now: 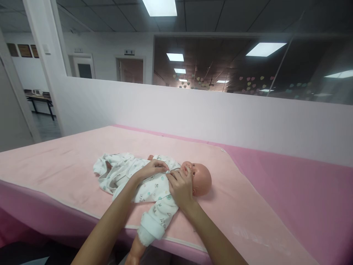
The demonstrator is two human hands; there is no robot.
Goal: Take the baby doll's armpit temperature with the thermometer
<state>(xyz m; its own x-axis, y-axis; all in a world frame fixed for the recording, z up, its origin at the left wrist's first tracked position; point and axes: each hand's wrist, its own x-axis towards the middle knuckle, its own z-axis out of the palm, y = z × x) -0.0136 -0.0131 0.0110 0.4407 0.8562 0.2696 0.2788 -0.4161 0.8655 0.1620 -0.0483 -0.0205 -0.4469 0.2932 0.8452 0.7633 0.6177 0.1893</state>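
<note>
A baby doll (202, 179) lies on its back, its head to the right. It wears a white printed romper (149, 189) with a folded cuff on the near sleeve. At the neckline, my left hand (154, 168) pinches the romper's fabric edge. Close beside it, my right hand (180, 186) has its fingers closed on the same collar area, just below the doll's chin. Whatever small fastening may be between the fingertips is hidden. The doll's near arm (135, 252) sticks out of the sleeve over the front edge. The romper's legs lie bunched at the left.
Under the doll is a pale pink mat (68, 158) on a darker pink padded table (289, 176). A white half wall (193, 114) with glass above stands behind it. A desk (41, 97) shows through a doorway at the far left.
</note>
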